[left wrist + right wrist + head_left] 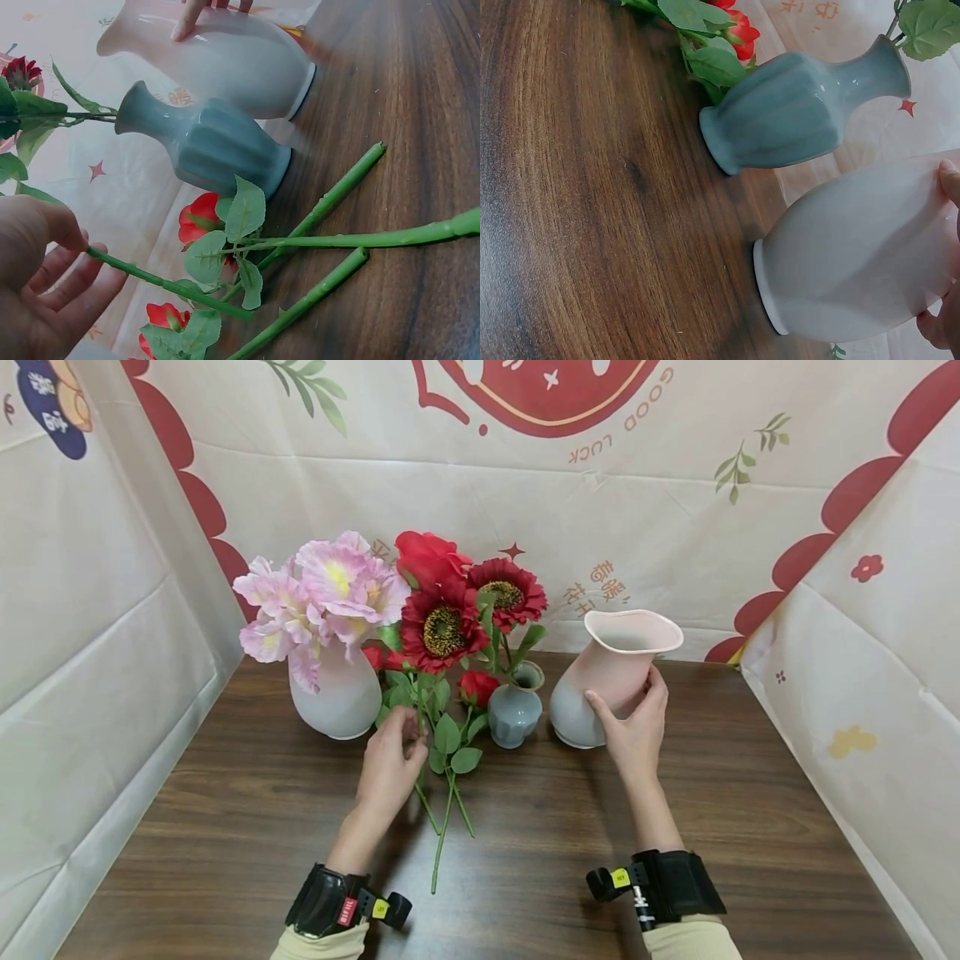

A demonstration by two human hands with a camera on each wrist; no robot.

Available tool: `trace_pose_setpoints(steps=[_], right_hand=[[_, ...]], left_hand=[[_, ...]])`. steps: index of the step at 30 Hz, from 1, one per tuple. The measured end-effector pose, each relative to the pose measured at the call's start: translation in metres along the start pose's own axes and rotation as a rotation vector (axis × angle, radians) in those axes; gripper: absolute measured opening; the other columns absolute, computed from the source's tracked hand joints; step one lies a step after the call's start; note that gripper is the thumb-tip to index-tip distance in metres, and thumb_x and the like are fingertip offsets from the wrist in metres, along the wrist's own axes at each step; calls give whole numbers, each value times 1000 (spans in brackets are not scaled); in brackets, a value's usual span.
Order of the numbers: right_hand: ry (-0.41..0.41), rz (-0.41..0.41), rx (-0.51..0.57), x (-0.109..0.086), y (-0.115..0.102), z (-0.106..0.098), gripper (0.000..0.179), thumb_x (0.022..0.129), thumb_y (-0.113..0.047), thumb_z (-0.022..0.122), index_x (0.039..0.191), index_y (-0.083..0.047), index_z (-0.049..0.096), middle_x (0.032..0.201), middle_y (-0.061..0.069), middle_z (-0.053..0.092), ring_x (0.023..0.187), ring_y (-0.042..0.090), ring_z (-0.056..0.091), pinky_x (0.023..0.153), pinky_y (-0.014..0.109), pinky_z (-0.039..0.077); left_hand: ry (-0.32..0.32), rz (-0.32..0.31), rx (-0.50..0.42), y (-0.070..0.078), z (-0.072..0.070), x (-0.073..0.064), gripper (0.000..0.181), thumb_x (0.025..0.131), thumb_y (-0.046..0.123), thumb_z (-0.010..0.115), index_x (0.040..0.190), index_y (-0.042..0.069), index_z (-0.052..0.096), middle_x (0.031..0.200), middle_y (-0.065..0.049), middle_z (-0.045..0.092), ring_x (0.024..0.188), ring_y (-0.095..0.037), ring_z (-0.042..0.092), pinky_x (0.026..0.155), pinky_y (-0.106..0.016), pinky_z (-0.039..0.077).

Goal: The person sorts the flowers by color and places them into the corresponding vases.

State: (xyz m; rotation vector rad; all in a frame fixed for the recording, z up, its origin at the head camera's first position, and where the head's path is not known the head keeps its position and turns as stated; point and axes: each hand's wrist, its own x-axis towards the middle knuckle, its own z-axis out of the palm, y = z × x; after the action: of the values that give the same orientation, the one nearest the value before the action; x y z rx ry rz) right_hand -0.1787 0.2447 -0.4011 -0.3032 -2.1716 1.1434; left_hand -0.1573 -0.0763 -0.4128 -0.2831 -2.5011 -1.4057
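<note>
My left hand [392, 758] pinches a green flower stem [161, 281] between thumb and fingers, its lower end over the table. Just above that hand in the head view is a dark red flower [441, 632] with a yellow-flecked dark centre. The fingers and thumb of my right hand [636, 727] grip the side of a pink-and-white vase [600, 685] with a wavy, flared mouth. No flower shows in its mouth, and its base is down at the tabletop. Between the hands stands a small blue-grey vase [514, 717] holding another dark red flower [507, 592].
A white vase [337, 702] with large pink blooms [330, 589] stands at the left. Red roses [477, 687] with leafy stems [444, 835] lie on the brown wooden table [525, 860], their cut ends towards me. A printed cloth [525, 493] closes off the back and sides.
</note>
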Motion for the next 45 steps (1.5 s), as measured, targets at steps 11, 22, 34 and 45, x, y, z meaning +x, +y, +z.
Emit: trace_pose_setpoints(steps=[11,22,34,45], right_hand=[[0,-2,-6,1,0,0,91,78,-25,86,149,-2,33,148,20,42,137,32,44,116,48,34],[-1,-11,-6,1,-1,-1,92,78,-25,86,149,-1,33,148,20,41,138,33,43,117,49,33],[-20,-36,-12,1,-2,-2,90,81,-25,82,151,-2,31,151,19,39,137,32,42,116,51,34],[-8,-35,-14,3,1,-1,69,91,-16,67,149,0,33,149,21,40,139,35,41,117,51,33]], left_hand=[[42,109,-63,3,1,-2,18,90,-6,64,102,6,59,97,-10,65,98,-25,70,82,-31,60],[108,222,-62,4,3,-3,17,89,-9,63,102,2,63,96,-12,66,94,-26,67,82,-34,61],[122,349,-92,6,7,0,21,84,-14,62,101,-3,68,95,-16,67,91,-29,70,80,-33,61],[64,440,-114,26,16,11,22,86,-14,61,98,4,64,95,-8,66,92,-21,67,82,-28,59]])
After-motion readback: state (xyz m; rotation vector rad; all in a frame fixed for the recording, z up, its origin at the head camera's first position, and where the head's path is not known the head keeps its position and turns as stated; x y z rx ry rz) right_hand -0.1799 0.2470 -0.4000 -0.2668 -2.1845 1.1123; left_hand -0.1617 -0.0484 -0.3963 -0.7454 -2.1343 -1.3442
